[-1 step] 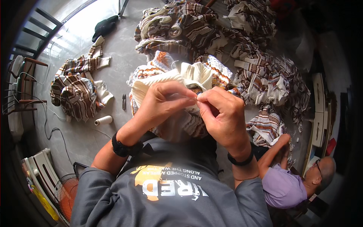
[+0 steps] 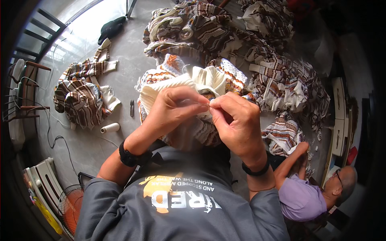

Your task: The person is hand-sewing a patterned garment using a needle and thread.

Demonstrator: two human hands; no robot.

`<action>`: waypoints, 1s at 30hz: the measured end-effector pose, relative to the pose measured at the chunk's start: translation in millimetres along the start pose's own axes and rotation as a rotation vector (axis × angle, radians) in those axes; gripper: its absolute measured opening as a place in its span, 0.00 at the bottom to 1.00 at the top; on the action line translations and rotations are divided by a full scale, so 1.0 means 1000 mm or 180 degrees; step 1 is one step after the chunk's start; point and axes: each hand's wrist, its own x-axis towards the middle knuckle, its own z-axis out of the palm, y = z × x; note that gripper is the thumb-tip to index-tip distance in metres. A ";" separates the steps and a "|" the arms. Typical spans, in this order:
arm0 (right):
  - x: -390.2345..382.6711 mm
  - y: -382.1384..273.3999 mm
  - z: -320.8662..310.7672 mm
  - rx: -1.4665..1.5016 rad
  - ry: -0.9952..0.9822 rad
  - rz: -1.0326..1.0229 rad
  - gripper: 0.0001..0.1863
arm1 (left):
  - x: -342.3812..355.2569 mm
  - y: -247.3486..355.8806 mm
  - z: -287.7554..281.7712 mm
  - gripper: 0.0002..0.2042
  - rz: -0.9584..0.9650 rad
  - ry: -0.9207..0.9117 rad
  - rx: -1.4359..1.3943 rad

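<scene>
A patterned knitted sweater (image 2: pixel 161 74) with cream ribbing is bunched in front of me, in brown, orange and white. Above it, my left hand (image 2: pixel 177 105) pinches thumb to forefinger. My right hand (image 2: pixel 237 118) is pinched too, and its fingertips meet those of the left. Whatever lies between them is too small to make out. On the floor to the left are a cone of pale thread (image 2: pixel 109 128) and small dark thread snips (image 2: pixel 132 108).
Striped knitwear is heaped (image 2: pixel 201 28) at the far side, piled (image 2: pixel 285 84) to the right and bundled (image 2: pixel 82 100) on the left. A co-worker in a purple shirt (image 2: pixel 303 199) sits at lower right. A fan (image 2: pixel 71 207) and a trailing cable (image 2: pixel 60 138) are at left.
</scene>
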 end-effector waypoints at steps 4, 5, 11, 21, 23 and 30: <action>-0.001 -0.001 0.000 0.0017 0.0015 0.0004 0.07 | -0.001 -0.001 0.001 0.04 0.0039 0.0019 0.0053; -0.001 -0.002 0.000 0.0026 0.0016 0.0003 0.07 | -0.001 -0.002 0.000 0.04 0.0038 0.0018 0.0056; -0.001 -0.001 0.000 0.0046 0.0007 0.0015 0.07 | -0.003 0.001 0.001 0.04 -0.0150 0.0057 -0.0075; -0.002 -0.001 0.000 0.0075 0.0034 0.0038 0.07 | -0.002 -0.002 0.002 0.04 -0.0103 0.0042 -0.0059; -0.002 -0.002 0.000 0.0082 0.0041 0.0038 0.07 | -0.002 -0.006 0.002 0.04 -0.0016 0.0058 -0.0064; -0.002 -0.002 0.000 0.0085 0.0014 0.0039 0.07 | -0.003 -0.004 0.002 0.02 -0.0010 0.0042 -0.0050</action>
